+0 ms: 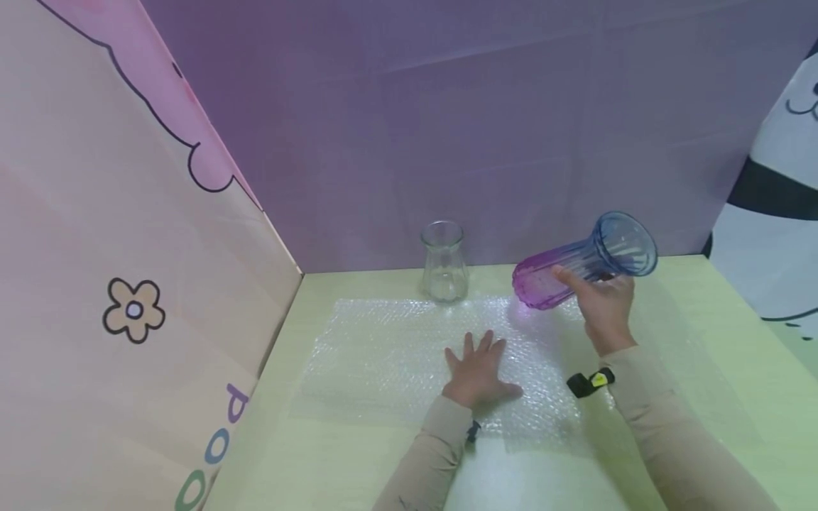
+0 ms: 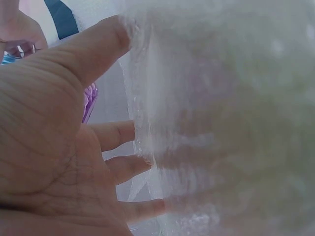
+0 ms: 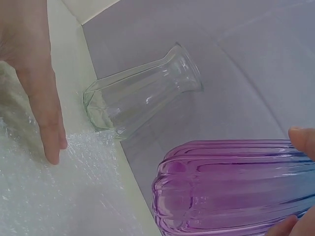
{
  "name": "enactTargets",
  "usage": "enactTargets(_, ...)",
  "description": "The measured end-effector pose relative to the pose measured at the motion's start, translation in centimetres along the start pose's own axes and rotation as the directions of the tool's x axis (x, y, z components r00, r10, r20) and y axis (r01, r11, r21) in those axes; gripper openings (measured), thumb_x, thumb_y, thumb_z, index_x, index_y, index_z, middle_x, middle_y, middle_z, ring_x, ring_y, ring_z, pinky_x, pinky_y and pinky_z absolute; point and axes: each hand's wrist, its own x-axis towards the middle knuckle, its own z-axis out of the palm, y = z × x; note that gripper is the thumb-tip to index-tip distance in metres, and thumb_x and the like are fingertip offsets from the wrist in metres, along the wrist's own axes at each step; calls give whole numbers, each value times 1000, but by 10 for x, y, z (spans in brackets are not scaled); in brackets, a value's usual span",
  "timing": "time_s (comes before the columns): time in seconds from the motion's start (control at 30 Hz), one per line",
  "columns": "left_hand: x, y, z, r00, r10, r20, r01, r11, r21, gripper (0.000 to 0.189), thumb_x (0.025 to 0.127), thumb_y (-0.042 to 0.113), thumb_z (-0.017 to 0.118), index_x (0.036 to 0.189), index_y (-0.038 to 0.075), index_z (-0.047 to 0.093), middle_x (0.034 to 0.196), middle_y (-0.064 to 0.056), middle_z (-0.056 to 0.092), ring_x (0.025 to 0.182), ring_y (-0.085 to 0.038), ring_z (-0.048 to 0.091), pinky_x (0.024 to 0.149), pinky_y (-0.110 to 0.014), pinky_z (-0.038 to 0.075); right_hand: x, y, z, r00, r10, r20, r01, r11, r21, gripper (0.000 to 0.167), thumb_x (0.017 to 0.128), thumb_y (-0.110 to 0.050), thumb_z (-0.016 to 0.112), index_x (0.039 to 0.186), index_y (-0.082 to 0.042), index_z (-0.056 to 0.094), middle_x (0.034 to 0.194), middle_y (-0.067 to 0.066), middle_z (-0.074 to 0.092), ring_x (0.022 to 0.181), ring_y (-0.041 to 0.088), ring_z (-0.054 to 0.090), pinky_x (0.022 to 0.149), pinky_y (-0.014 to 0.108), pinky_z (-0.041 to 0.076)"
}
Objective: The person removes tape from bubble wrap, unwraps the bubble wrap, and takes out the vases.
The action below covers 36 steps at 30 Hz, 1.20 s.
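My right hand (image 1: pixel 607 312) grips a ribbed glass vase (image 1: pixel 569 261), pink-purple at the base and blue at the flared mouth. The vase is tilted almost onto its side above the wrap, mouth to the right. My left hand (image 1: pixel 476 376) has its fingers spread over a sheet of clear bubble wrap (image 1: pixel 377 362) on the table. Close up in the left wrist view, the fingertips meet the blurred bubble wrap (image 2: pixel 221 123), which partly hides them. A clear glass vase (image 1: pixel 445 270) stands upright just behind the sheet; the right wrist view shows its faceted sides.
The pale yellow-green table (image 1: pixel 268 454) runs back to a purple cloth backdrop (image 1: pixel 486 128). A printed panel (image 1: pixel 128 234) with a flower and letters stands along the left side. At the right is a panda-patterned panel (image 1: pixel 767 227).
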Motion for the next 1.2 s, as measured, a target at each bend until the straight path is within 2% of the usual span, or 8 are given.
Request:
enactTargets(0.27,-2,-1,1,1000,-1,3,1,1000,-9,98,81,66,74,162,33,29,173,4,17,159,-38,13,120,-76,13,2,0,2,1000,-2,17,3,999,-44,80,74,-23,94,141,-23,51,133,-10,58,134,12,46,127,37,29)
enactTargets(0.57,0,-4,4,1000,-1,9,1,1000,-5,99,80,67,74,162,33,28,173,4,17,159,-38,12,120,-76,12,5,8,9,998,-58,33,59,997,-48,82,76,-20,92,145,-26,49,142,-9,56,139,11,45,127,31,28)
enactTargets(0.73,2,-4,4,1000,1,0,-1,1000,2,99,80,67,74,162,33,29,173,5,17,159,-38,13,120,-76,14,7,7,11,997,-67,36,70,994,-88,85,76,-26,92,147,-30,46,147,-8,53,140,10,43,127,32,29)
enactTargets(0.93,3,-3,4,1000,5,-7,-5,1000,7,99,80,67,74,162,35,28,172,6,17,159,-38,14,120,-76,14,10,8,13,996,-84,33,88,988,-129,88,77,-28,92,150,-30,44,153,-5,51,142,8,42,127,30,28)
enactTargets(1.2,6,-2,4,1000,6,-8,-6,1000,15,99,79,67,75,161,35,30,172,6,19,159,-38,15,119,-77,16,16,11,17,993,-112,48,120,965,-234,91,77,-38,91,153,-28,42,158,-4,48,148,9,39,127,31,28)
